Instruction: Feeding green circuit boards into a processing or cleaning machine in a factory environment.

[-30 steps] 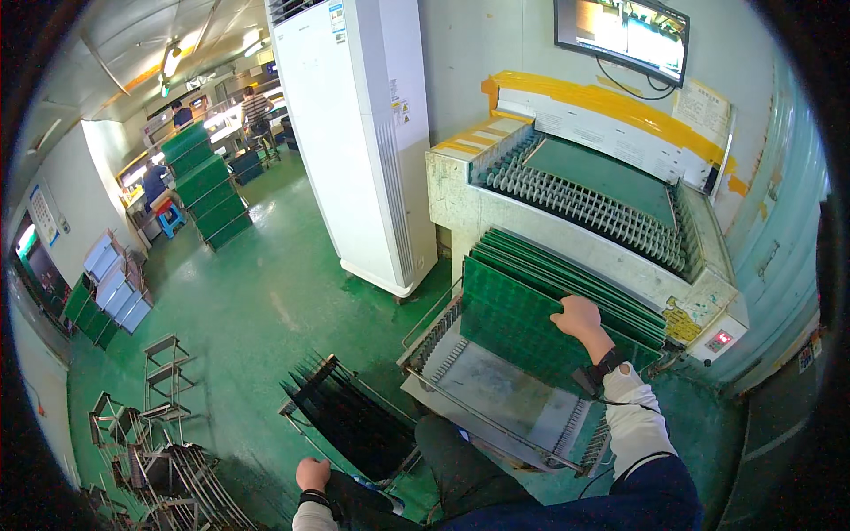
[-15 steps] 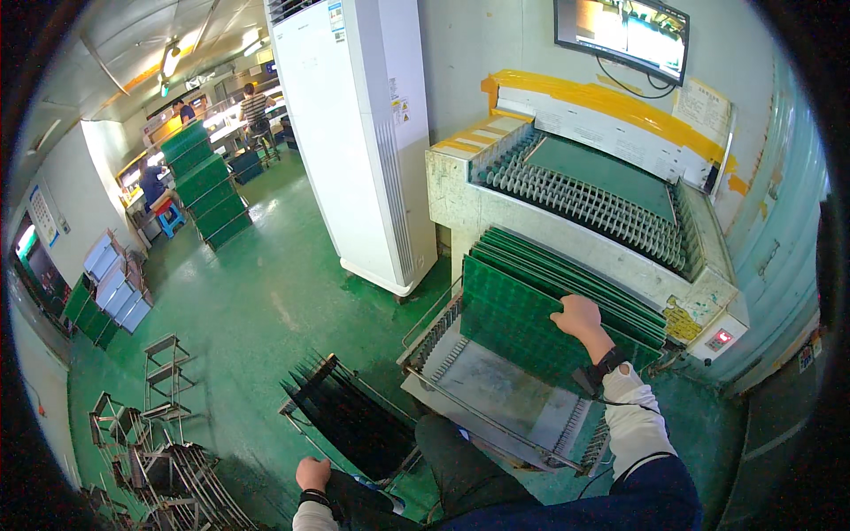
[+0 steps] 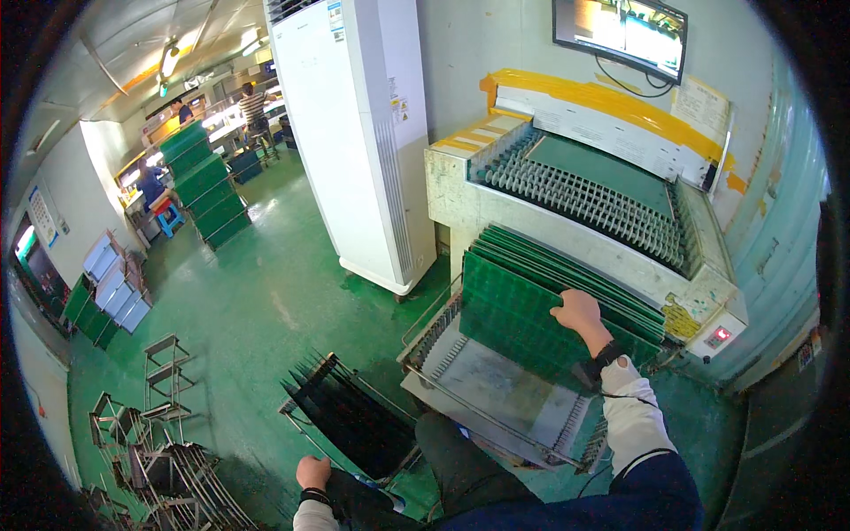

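My right hand point(image 3: 580, 316) is closed over the top edge of the front green circuit board panel point(image 3: 509, 305), thumb towards me. Behind that panel stand several more green panels point(image 3: 567, 265), upright and close together in a slotted metal rack point(image 3: 518, 376). The near part of the rack shows its bare grey base and toothed side rails. Down by my leg, my left hand point(image 3: 313, 474) is curled into a fist, with nothing visible in it. A second rack with dark panels point(image 3: 354, 420) stands on the floor near my left hand.
Beyond the rack is a machine point(image 3: 584, 195) with rows of rollers and a green panel on top. A screen point(image 3: 620, 35) hangs above it. A tall white cabinet unit point(image 3: 354, 142) stands left of it. Empty metal racks point(image 3: 168, 460) and stacked green panels point(image 3: 208, 195) are at left.
Almost nothing differs. My right hand keeps its hold on the front panel and my left hand stays by my leg; the view has shifted very slightly.
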Demonstrator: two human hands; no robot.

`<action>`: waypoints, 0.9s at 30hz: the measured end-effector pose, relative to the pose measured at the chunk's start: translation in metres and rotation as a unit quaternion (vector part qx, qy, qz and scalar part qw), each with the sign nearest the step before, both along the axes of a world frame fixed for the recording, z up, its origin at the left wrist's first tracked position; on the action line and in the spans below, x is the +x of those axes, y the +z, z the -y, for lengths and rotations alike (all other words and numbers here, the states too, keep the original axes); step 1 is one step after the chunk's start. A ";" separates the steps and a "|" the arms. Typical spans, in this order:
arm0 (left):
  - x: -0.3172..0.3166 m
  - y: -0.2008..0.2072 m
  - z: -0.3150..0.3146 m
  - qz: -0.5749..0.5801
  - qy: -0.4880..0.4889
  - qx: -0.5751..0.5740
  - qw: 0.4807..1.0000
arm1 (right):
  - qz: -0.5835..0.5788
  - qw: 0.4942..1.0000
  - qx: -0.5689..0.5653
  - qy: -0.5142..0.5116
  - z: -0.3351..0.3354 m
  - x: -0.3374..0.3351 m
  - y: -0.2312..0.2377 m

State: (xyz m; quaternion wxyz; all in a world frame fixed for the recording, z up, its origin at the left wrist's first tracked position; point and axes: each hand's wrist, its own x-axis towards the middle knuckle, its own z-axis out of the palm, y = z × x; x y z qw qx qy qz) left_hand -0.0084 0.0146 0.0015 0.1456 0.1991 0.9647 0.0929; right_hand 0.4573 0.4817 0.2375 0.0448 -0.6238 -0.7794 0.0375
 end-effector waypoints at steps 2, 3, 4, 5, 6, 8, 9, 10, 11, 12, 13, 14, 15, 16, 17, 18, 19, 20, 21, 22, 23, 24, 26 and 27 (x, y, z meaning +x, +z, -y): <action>-0.001 -0.003 0.003 0.000 0.000 0.003 1.000 | -0.012 1.000 -0.007 -0.005 0.000 -0.001 0.003; 0.001 -0.001 0.002 -0.001 -0.001 0.011 1.000 | -0.010 1.000 -0.007 -0.008 -0.002 0.001 0.002; 0.002 0.000 0.000 -0.002 -0.002 0.019 1.000 | -0.010 1.000 -0.004 -0.008 -0.006 0.004 0.000; 0.003 -0.001 -0.003 0.000 -0.006 0.019 1.000 | -0.009 1.000 -0.002 -0.008 -0.008 0.008 -0.001; 0.002 -0.001 -0.001 -0.001 -0.003 0.019 1.000 | -0.009 1.000 -0.002 -0.007 -0.007 0.006 0.001; -0.003 -0.009 0.003 -0.001 0.001 0.019 1.000 | -0.013 1.000 0.000 -0.001 -0.003 0.001 0.003; -0.006 -0.013 0.005 -0.009 -0.003 0.026 1.000 | -0.012 1.000 0.000 0.001 0.000 0.000 0.002; -0.007 -0.017 0.009 -0.016 -0.006 0.032 0.999 | -0.013 1.000 0.006 0.010 0.003 -0.002 -0.001; -0.008 -0.021 0.013 -0.016 -0.004 0.033 0.999 | -0.015 1.000 0.012 0.019 0.008 -0.003 -0.004; -0.006 -0.020 0.010 -0.026 -0.006 0.042 0.999 | -0.011 1.000 0.013 0.018 0.015 -0.002 -0.006; -0.003 -0.019 0.008 -0.036 -0.008 0.051 0.998 | -0.015 0.999 0.013 0.030 0.023 -0.001 -0.008; -0.003 -0.016 0.005 -0.033 -0.008 0.052 0.998 | -0.020 0.999 0.013 0.042 0.027 0.000 -0.009; -0.004 -0.013 0.002 -0.013 -0.005 0.043 0.999 | -0.017 0.999 0.014 0.041 0.027 0.005 -0.010; -0.004 -0.011 0.002 0.007 -0.001 0.033 0.999 | -0.019 0.998 0.019 0.061 0.024 0.009 -0.011; -0.002 -0.013 0.003 0.010 -0.003 0.033 0.999 | -0.021 0.996 0.025 0.082 0.022 0.014 -0.012; -0.002 -0.014 0.007 -0.014 -0.004 0.040 0.999 | -0.033 0.997 0.022 0.068 0.024 0.007 -0.001; -0.001 -0.014 0.008 -0.039 -0.006 0.047 0.998 | -0.033 0.997 0.024 0.071 0.026 0.005 0.013; -0.001 -0.013 0.009 -0.039 -0.003 0.048 0.998 | -0.032 0.995 0.049 0.083 0.027 0.002 0.029; 0.003 -0.008 0.004 -0.026 -0.003 0.045 0.999 | -0.028 0.993 0.072 0.086 0.029 0.007 0.045; 0.004 -0.003 0.001 -0.015 -0.001 0.043 0.999 | -0.016 0.994 0.076 0.083 0.029 0.010 0.063; 0.005 -0.002 0.001 -0.014 -0.003 0.044 0.999 | -0.004 0.994 0.079 0.079 0.028 0.013 0.082; 0.004 0.000 0.003 -0.018 -0.006 0.041 0.999 | -0.002 0.994 0.076 0.075 0.029 0.013 0.102; 0.003 0.003 0.003 -0.022 -0.011 0.039 0.999 | -0.009 0.989 0.120 0.084 0.023 0.027 0.127; 0.003 0.004 0.001 -0.019 -0.013 0.035 0.999 | -0.015 0.983 0.161 0.092 0.020 0.038 0.141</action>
